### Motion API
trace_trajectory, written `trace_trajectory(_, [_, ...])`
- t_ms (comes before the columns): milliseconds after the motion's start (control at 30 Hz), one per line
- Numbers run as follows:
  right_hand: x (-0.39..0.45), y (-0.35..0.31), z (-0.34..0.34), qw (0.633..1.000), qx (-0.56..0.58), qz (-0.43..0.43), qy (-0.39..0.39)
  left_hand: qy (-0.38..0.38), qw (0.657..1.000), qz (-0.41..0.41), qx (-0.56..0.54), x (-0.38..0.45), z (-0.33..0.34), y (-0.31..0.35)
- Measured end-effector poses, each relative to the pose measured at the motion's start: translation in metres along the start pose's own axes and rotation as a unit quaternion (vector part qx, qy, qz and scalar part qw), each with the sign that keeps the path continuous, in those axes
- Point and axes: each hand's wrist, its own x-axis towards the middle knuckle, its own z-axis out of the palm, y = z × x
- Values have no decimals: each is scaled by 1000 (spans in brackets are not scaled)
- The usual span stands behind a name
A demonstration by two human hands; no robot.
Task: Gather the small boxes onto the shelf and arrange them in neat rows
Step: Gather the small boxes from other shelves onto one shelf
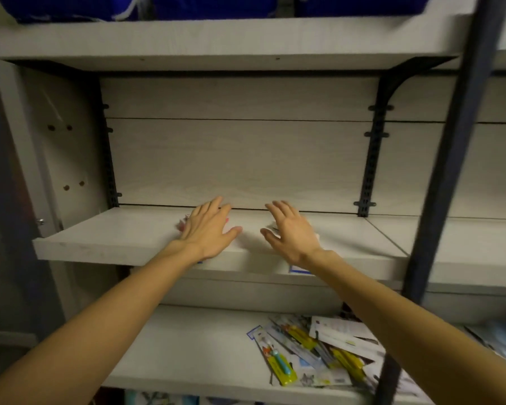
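Both hands reach over the pale wooden shelf (105,241) in front of me. My left hand (209,229) lies flat, palm down, fingers spread, over something small; only a pink and white edge of a small box (182,225) shows at its left side. My right hand (292,232) hovers palm down with fingers apart, and a sliver of a white item (316,236) peeks out by its wrist. What lies under either palm is hidden. Neither hand visibly grips anything.
The shelf below (187,346) holds a loose pile of carded toothbrush packs (313,352) at the right. Blue bins (70,7) sit on the shelf above. A dark metal upright (453,147) stands at the right, with black brackets on the back panel.
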Motion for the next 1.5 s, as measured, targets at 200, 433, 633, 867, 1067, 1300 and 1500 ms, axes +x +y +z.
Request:
trace_trajectory(200, [-111, 59, -92, 998, -45, 32, 42, 31, 997, 67, -2, -43, -23, 123])
trace_trajectory(433, [-226, 146, -192, 986, -96, 128, 51, 70, 975, 207, 23, -60, -35, 284])
trace_trajectory(633, [-294, 226, -256, 965, -153, 214, 27, 63, 967, 243, -49, -52, -31, 398])
trace_trajectory(867, [-353, 339, -291, 925, -239, 287, -68, 25, 952, 293, -84, -27, 14, 502])
trace_trajectory(1067, [-373, 442, -297, 896, -257, 344, -115, 5, 944, 321, -76, 28, 69, 589])
trace_trajectory(1300, [-362, 570, -323, 887, -252, 368, -118, 8, 936, 344, -69, 114, 118, 694])
trace_trajectory(1500, [-370, 652, -340, 875, -255, 397, -105, 17, 925, 373, -67, 166, 154, 759])
